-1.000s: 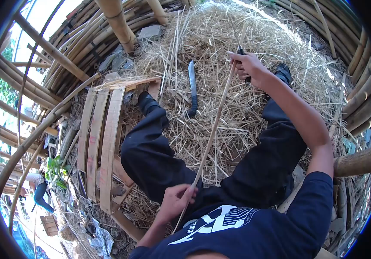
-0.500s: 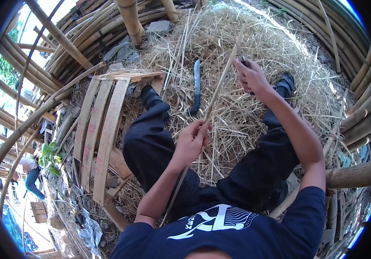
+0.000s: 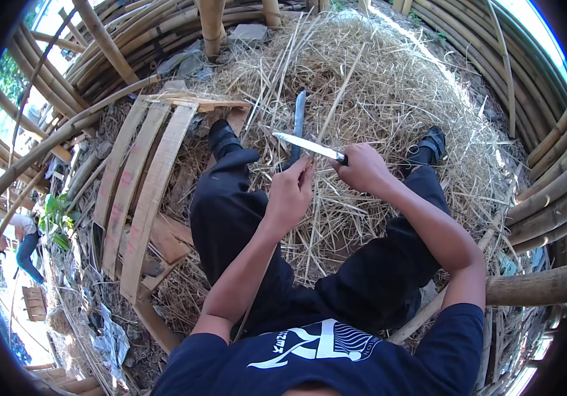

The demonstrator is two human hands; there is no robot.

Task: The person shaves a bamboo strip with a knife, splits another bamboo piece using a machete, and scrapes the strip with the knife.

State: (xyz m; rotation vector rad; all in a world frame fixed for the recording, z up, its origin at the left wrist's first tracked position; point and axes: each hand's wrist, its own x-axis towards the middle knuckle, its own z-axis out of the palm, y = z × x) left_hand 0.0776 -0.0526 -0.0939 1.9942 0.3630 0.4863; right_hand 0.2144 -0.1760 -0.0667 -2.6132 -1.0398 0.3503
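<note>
Head view shows both your hands out in front of you, working over a big spread of straw (image 3: 389, 99). Your right hand (image 3: 364, 170) has its fingers wrapped round the dark handle of a knife (image 3: 306, 144), and the blade points over to your left, lying across the long bamboo strip (image 3: 337, 99) just beyond your left hand (image 3: 288, 198). Can't tell from this angle if the edge is actually biting into it. Your left fingers are closed on the strip, thumb and fingertips pinched together, with one end sticking out over the straw and the rest running back past your forearm towards your shirt (image 3: 323, 346)

There's also a second, curved blade (image 3: 300, 112) lying on the straw between your shoes (its dark grip is partly hidden behind the knife and your left hand). Your left shoe (image 3: 222, 138) is near the slatted wooden crate (image 3: 154, 178), which sits tilted beside your left leg, and your right shoe (image 3: 432, 146) is on the straw. Stacked bamboo poles (image 3: 478, 66) curve round the far side, a thick pole (image 3: 534, 284) is by your right elbow, and another person (image 3: 28, 247) is bent over way off to the left
</note>
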